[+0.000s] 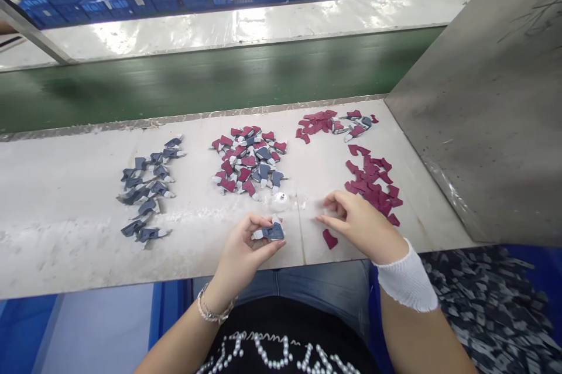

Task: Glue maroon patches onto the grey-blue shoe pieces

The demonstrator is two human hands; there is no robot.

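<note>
My left hand holds a dark grey and white part between thumb and fingers, over the front of the table. To its right, my right hand hovers with thumb and fingertips apart, and no object shows between them. A single maroon piece lies just below the right fingers. Beyond the right hand spreads a pile of loose maroon pieces. A small round white thing sits on the table behind the held part. In the middle is a heap of maroon, grey and white parts.
Grey parts lie in a group at the left. More maroon pieces are at the back right. A metal panel rises on the right, above a blue bin of grey parts. A green belt runs behind the table.
</note>
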